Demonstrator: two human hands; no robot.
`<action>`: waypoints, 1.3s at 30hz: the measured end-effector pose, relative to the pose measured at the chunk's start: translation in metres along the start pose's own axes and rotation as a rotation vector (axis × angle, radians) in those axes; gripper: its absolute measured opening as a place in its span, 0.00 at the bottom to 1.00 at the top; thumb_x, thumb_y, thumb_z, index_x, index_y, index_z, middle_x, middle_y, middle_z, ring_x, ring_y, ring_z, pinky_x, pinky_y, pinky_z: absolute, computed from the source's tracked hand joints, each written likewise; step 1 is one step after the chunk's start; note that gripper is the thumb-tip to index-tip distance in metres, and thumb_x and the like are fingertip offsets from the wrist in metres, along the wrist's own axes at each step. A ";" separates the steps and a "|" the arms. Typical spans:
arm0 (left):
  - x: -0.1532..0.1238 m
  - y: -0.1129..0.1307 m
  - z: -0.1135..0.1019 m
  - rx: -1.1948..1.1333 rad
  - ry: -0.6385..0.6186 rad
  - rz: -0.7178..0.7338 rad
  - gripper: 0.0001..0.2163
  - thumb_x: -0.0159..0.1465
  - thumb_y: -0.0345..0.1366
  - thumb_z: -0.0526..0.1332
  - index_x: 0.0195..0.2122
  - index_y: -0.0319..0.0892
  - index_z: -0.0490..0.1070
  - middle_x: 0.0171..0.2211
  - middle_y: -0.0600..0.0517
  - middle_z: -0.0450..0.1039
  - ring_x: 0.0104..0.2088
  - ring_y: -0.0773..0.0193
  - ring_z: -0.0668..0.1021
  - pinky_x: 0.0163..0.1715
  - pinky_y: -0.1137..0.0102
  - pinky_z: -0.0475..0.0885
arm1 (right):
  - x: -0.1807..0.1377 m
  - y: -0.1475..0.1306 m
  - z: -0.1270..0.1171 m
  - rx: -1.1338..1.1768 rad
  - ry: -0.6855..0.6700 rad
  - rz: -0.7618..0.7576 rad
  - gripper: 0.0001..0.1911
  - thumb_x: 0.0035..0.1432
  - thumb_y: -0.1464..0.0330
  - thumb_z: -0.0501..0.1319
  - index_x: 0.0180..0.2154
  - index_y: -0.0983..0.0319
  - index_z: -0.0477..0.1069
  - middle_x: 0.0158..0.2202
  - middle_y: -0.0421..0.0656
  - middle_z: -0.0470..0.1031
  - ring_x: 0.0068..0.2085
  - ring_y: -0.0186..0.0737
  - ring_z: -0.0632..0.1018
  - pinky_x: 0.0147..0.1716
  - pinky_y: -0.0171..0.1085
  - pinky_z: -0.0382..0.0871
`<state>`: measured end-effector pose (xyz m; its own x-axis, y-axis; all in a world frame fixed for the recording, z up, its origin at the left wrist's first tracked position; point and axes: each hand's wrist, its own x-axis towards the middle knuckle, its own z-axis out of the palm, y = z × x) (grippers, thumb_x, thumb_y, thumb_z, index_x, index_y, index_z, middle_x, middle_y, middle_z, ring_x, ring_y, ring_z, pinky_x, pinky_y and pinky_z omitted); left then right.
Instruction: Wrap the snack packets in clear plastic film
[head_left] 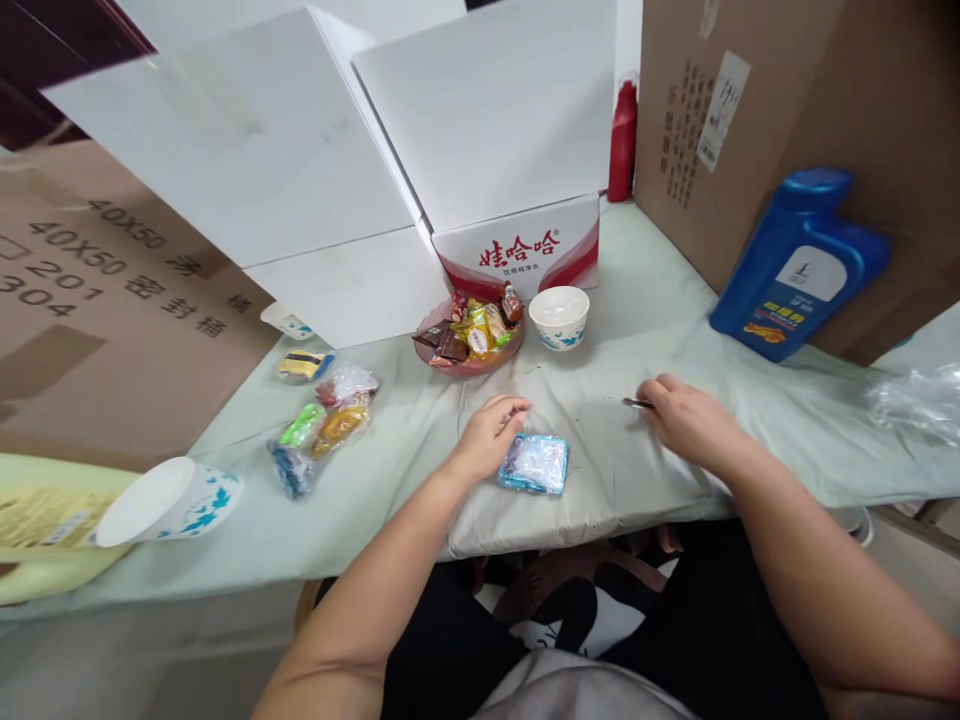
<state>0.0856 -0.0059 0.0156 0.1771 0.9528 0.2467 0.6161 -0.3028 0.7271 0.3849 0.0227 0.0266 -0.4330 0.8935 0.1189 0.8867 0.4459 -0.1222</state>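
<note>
My left hand (491, 432) rests on the pale green cloth with its fingers curled, touching the upper left edge of a small blue-rimmed clear packet (535, 463). I cannot see anything inside the curled fingers. My right hand (686, 418) lies to the right, fingers closed on a thin dark metal tool (636, 403) whose tip points left. Behind the hands stand a pink plate of wrapped sweets (471, 335) and a white bowl with blue pattern (559, 316).
A white printed carton (517, 250) with raised flaps stands at the back. Several wrapped snacks (322, 425) lie at the left, beside a tipped white cup (169, 500). A blue jug (799, 262) leans on brown boxes; a red bottle (622, 140) stands behind.
</note>
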 end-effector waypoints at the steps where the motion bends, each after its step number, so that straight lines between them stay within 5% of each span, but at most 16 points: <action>1: -0.006 0.000 -0.005 0.008 0.031 -0.020 0.11 0.63 0.37 0.57 0.41 0.41 0.76 0.41 0.47 0.76 0.39 0.62 0.77 0.39 0.69 0.72 | -0.001 -0.015 0.002 0.059 0.058 -0.063 0.10 0.65 0.69 0.53 0.44 0.63 0.70 0.42 0.50 0.73 0.36 0.42 0.75 0.34 0.38 0.64; 4: -0.025 -0.001 -0.015 -0.039 0.011 -0.097 0.08 0.62 0.37 0.59 0.39 0.42 0.74 0.34 0.51 0.75 0.30 0.66 0.75 0.30 0.72 0.70 | -0.008 -0.063 0.011 0.166 0.152 -0.327 0.13 0.67 0.70 0.50 0.48 0.63 0.69 0.43 0.50 0.72 0.36 0.41 0.74 0.34 0.38 0.65; 9: -0.036 0.002 -0.011 -0.040 -0.143 -0.065 0.07 0.60 0.34 0.61 0.39 0.42 0.74 0.29 0.54 0.71 0.23 0.70 0.68 0.25 0.74 0.66 | -0.012 -0.107 0.017 0.139 0.025 -0.610 0.12 0.64 0.74 0.53 0.47 0.65 0.70 0.38 0.49 0.72 0.39 0.45 0.73 0.36 0.42 0.65; 14: -0.037 0.007 -0.011 0.020 -0.226 0.013 0.12 0.58 0.38 0.66 0.43 0.43 0.75 0.43 0.50 0.71 0.25 0.71 0.68 0.29 0.72 0.69 | -0.001 -0.058 0.006 0.016 -0.101 -0.331 0.11 0.59 0.79 0.55 0.39 0.64 0.74 0.35 0.48 0.73 0.32 0.41 0.73 0.32 0.38 0.62; 18: -0.042 0.013 -0.001 0.142 -0.142 0.004 0.18 0.53 0.41 0.70 0.45 0.47 0.75 0.43 0.52 0.69 0.29 0.68 0.71 0.34 0.70 0.70 | 0.008 -0.025 0.009 -0.041 0.015 -0.070 0.11 0.60 0.76 0.55 0.37 0.65 0.76 0.36 0.54 0.75 0.38 0.51 0.74 0.36 0.44 0.65; 22: -0.043 0.014 0.014 -0.042 0.032 -0.009 0.05 0.61 0.39 0.62 0.35 0.43 0.74 0.38 0.51 0.69 0.32 0.67 0.73 0.33 0.71 0.69 | 0.003 -0.053 0.021 0.294 0.226 -0.280 0.13 0.64 0.67 0.56 0.46 0.65 0.73 0.46 0.54 0.74 0.49 0.52 0.72 0.48 0.49 0.68; 26: -0.040 0.013 0.014 -0.406 0.149 -0.182 0.08 0.61 0.41 0.61 0.32 0.42 0.67 0.30 0.53 0.70 0.29 0.67 0.73 0.30 0.72 0.69 | -0.007 -0.096 0.032 0.538 0.191 -0.437 0.26 0.62 0.61 0.61 0.59 0.63 0.62 0.53 0.54 0.69 0.53 0.49 0.72 0.50 0.48 0.70; 28: -0.039 0.012 0.008 -0.491 0.122 -0.247 0.10 0.57 0.41 0.65 0.32 0.42 0.67 0.28 0.54 0.70 0.27 0.68 0.72 0.29 0.72 0.69 | -0.007 -0.106 0.035 0.506 0.124 -0.426 0.27 0.60 0.64 0.63 0.59 0.63 0.62 0.53 0.55 0.69 0.50 0.50 0.74 0.47 0.48 0.72; 32: -0.033 0.006 -0.015 -0.495 0.108 -0.311 0.10 0.50 0.38 0.68 0.29 0.41 0.70 0.25 0.55 0.70 0.25 0.68 0.71 0.27 0.73 0.67 | 0.002 -0.097 0.030 0.610 0.087 -0.404 0.08 0.62 0.72 0.57 0.41 0.61 0.73 0.39 0.46 0.73 0.36 0.39 0.77 0.38 0.38 0.72; 39: -0.022 -0.020 -0.059 -0.495 0.419 -0.366 0.13 0.45 0.39 0.69 0.28 0.41 0.68 0.21 0.57 0.68 0.20 0.71 0.68 0.21 0.76 0.63 | 0.019 -0.051 0.014 0.735 0.502 0.039 0.05 0.60 0.67 0.57 0.35 0.60 0.69 0.31 0.42 0.73 0.31 0.39 0.74 0.32 0.38 0.69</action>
<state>0.0245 -0.0225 0.0335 -0.3413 0.9361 0.0852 0.1443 -0.0374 0.9888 0.3293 0.0182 0.0211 -0.1293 0.8575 0.4980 0.4968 0.4906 -0.7159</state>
